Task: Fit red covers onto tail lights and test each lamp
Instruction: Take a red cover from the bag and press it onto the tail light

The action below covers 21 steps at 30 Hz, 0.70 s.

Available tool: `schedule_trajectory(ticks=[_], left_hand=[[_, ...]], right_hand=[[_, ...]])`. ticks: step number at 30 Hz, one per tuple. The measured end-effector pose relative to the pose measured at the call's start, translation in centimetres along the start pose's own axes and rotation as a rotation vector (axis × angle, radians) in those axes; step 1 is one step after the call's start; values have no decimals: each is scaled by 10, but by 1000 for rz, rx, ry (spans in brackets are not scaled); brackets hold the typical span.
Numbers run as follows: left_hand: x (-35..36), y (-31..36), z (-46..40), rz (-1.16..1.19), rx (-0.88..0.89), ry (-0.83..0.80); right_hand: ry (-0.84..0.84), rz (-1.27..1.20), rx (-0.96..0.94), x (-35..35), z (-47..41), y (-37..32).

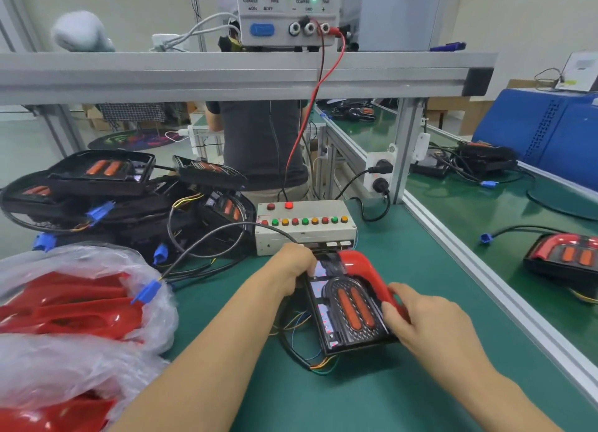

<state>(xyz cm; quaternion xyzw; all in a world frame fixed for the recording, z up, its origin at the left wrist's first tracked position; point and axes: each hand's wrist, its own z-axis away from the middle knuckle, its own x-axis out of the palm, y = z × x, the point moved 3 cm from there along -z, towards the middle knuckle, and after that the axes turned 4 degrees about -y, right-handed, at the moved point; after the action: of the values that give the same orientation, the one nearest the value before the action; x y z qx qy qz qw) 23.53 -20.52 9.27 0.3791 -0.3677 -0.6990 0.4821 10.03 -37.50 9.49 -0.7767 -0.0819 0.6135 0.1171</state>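
Both forearms reach in from the near edge of the green table [404, 383]. The left hand [293, 269] curls over the far left corner of a black tail light [348, 312] lying mid-table, holding it down. The right hand [417, 318] grips the near end of a red cover [364, 269] arching along the lamp's right side. At the left edge, a clear plastic bag [97, 360] holds more red covers. Behind it, uncovered tail lights are piled, beside a button box [305, 227].
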Motion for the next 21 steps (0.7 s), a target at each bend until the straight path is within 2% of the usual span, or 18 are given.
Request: schedule_trajectory(ticks=[6, 10, 12, 18, 19, 21], left_hand=[[-19, -1, 12, 163, -3, 12], [-20, 0, 19, 307, -47, -158], [-19, -2, 17, 282, -45, -199], [-25, -8, 7, 134, 39, -140], [-26, -9, 5, 136, 40, -141], [-27, -9, 4, 149, 36, -155]], right_hand=[[-37, 51, -141, 9, 1, -18], [-63, 53, -178, 17, 5, -26], [-67, 47, -185, 18, 6, -27], [-51, 41, -200, 7, 3, -29], [-56, -21, -173, 7, 3, -29], [-126, -379, -50, 11, 1, -24]])
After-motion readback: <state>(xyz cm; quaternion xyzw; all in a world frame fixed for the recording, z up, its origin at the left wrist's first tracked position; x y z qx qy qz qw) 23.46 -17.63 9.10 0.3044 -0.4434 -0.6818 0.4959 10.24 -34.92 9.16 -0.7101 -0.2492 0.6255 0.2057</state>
